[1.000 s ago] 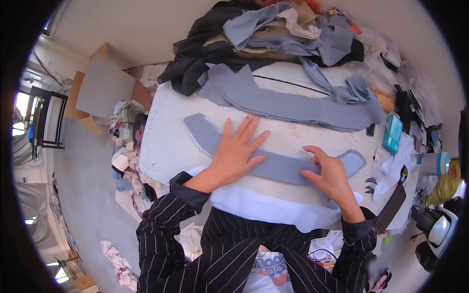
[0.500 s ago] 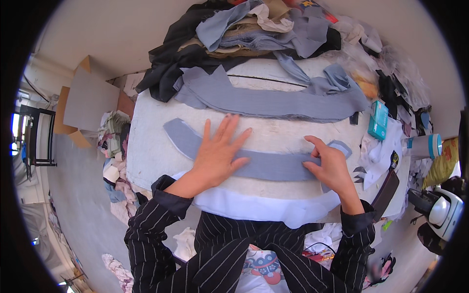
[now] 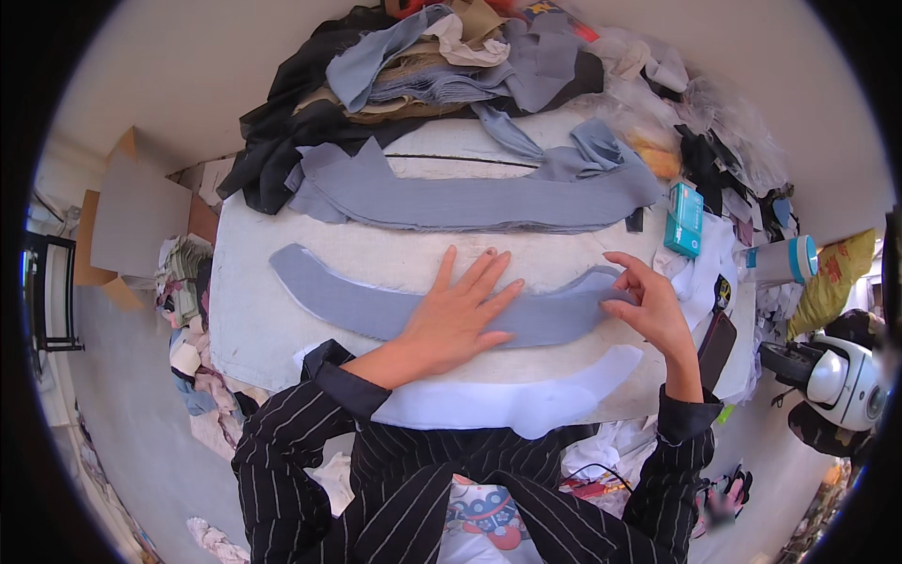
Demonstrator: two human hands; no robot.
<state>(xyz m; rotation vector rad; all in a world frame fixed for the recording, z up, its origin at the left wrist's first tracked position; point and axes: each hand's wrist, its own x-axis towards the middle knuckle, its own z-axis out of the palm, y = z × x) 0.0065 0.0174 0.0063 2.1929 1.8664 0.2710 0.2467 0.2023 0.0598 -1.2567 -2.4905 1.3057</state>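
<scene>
A curved grey fabric strip (image 3: 352,308) lies across the pale tabletop, with a thin white layer showing along its upper edge. My left hand (image 3: 456,315) presses flat on its middle, fingers spread. At the strip's right end my right hand (image 3: 653,305) has the edge between thumb and a bent finger, while the index finger stretches out above. Nearer to me lies a curved white strip (image 3: 507,399), close to the table's front edge. Beyond both hands, a stack of grey fabric pieces (image 3: 470,202) spreads across the table.
Grey, tan and black cloth (image 3: 423,89) is heaped at the back. On the right are a teal box (image 3: 684,221), a dark phone-like slab (image 3: 717,346) and a white-and-teal cylinder (image 3: 785,258). An open carton (image 3: 141,216) and a cloth pile (image 3: 183,268) stand left of the table.
The view has swung, so the table sits further left. My left hand has slid rightward along the grey strip. The strip's right end, earlier loosely folded and splayed, now follows the curve up to my right hand.
</scene>
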